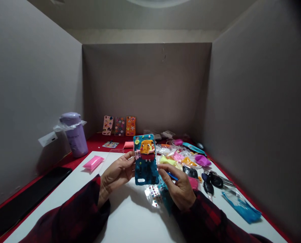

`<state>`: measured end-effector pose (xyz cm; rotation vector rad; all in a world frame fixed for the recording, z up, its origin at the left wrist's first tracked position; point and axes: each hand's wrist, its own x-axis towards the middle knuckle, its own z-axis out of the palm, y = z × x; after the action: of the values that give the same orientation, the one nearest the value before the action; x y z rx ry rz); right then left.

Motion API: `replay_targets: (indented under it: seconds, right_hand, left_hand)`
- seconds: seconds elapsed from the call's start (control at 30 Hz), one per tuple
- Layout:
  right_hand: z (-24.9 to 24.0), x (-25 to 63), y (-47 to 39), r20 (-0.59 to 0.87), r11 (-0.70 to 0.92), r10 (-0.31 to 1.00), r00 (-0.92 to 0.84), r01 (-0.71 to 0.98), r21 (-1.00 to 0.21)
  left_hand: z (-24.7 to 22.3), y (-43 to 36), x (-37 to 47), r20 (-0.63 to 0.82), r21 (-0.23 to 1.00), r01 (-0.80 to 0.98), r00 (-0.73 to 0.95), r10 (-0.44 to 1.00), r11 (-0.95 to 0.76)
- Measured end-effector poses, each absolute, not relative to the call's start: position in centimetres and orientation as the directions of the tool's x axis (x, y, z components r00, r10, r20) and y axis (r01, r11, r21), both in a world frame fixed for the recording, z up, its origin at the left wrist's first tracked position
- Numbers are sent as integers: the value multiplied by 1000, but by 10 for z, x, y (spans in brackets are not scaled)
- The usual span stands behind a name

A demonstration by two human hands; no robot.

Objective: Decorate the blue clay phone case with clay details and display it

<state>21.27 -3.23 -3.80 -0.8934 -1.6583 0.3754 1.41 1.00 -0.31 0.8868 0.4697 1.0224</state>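
Note:
A phone case (146,175) covered in teal clay stands upright in front of me, with an orange clay figure with googly eyes, a dark red patch and small beads on it. By its left edge my left hand (120,170) grips it, thumb at the front. My right hand (177,185) is closed at the case's lower right edge, fingertips touching it. A slim blue tool (172,176) sticks out between those fingers; most of it is hidden. Below the case, a sheet of round stick-on gems (155,195) lies on the white board (132,219).
Three decorated phone cases (130,126) lean at the back. A purple bottle (75,138) and a black phone-like slab (28,199) are on the left, near a pink clay packet (94,163). Several clay bags (188,161), keys (208,187) and a blue bag (244,207) lie right.

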Motion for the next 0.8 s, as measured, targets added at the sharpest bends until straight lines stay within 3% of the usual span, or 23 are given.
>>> replay_targets:
  seconds: [0.37, 0.8]
  right_hand:
    - [-37, 212, -34, 694, 667, 718, -60, 346, -660]
    - [-41, 212, -32, 588, 576, 808, -40, 267, -773]
  left_hand:
    - [-3, 7, 16, 53, 815, -529, 476, 878, 237]
    - [-5, -3, 21, 103, 797, -533, 582, 807, 283]
